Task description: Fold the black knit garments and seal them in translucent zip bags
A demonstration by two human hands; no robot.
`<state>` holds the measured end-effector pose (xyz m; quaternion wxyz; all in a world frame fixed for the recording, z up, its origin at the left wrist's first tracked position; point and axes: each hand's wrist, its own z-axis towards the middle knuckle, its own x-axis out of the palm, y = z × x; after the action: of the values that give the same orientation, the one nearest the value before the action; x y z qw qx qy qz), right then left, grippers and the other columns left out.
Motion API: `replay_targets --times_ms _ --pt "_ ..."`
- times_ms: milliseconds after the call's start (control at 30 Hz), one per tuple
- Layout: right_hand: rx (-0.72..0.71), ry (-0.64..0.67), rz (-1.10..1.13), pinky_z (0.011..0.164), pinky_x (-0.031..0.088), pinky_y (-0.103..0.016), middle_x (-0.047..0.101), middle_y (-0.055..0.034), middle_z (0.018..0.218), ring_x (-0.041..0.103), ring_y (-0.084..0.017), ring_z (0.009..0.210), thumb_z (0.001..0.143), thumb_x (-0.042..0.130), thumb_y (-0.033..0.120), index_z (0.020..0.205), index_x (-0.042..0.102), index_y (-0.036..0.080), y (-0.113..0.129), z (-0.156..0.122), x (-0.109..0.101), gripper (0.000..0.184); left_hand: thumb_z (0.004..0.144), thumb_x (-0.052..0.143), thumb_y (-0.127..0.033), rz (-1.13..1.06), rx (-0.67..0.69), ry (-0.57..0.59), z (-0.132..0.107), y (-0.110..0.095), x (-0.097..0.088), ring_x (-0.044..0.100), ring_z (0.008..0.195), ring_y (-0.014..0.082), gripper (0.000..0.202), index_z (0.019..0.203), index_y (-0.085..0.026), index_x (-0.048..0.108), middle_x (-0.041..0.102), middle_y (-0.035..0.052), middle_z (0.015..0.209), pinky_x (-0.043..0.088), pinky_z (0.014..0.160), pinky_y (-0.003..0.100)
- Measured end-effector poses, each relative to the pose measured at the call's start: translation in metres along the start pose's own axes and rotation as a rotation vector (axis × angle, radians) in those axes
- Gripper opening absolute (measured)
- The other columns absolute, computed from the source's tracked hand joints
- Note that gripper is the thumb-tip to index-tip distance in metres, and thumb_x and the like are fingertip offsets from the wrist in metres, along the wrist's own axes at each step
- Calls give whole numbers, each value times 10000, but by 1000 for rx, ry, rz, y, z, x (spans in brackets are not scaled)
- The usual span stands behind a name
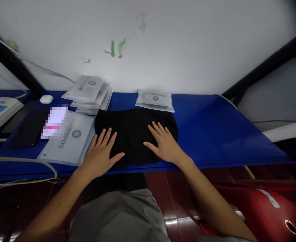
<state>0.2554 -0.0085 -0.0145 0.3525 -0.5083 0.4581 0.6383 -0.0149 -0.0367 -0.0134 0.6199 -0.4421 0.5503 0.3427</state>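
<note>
"So, where's the black cloth (135, 134)?"
"At the worktop's (213, 131) front edge, partly covered by the left hand (100, 156) and the right hand (165, 143); its folds are hard to make out."
"How are they posed?"
"Palms down, fingers spread, thumbs inward, gripping nothing."
"Beyond?"
"Toward the worktop's left edge, part of a pale packet (68, 147) is pixelated."

My left hand (99, 157) bare, my right hand (167, 144) likewise, forearms (59, 201) uncovered, grey top (120, 215) loosely creased, black cloth (120, 181) at my lap
</note>
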Motion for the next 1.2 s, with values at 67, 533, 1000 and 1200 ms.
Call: replay_targets --times_ms 67,533,1000,1200 --pt "17 -7 -6 1136 227 -574 246 -155 1555 151 -333 1445 889 388 644 1479 310 149 5 -5 1 774 899 344 -648 -2 8 21 1 5 -2 95 1457 324 790 1496 -142 232 153 141 1580 207 1142 571" --pt "40 -59 1 1139 215 -574 270 -137 1550 175 -317 1446 906 386 605 1463 345 158 7 -6 8 716 884 378 -657 -4 49 12 2 12 -2 102 1459 317 810 1500 -158 217 155 128 1583 198 1151 557" --pt "-311 55 178 975 452 -471 650 -88 1165 588 -256 1104 755 737 409 1108 666 219 41 -45 -36 407 872 575 -419 -64 271 -21 -52 5 -26 588 1033 252 411 1223 -205 560 613 88 1179 504 852 407" --pt "-301 148 142 916 481 -414 606 -64 1177 576 -224 1066 756 674 125 1137 629 238 42 -53 -41 400 889 461 -138 -121 225 74 -60 8 -28 593 929 209 264 1095 -237 593 617 43 1073 487 809 370"
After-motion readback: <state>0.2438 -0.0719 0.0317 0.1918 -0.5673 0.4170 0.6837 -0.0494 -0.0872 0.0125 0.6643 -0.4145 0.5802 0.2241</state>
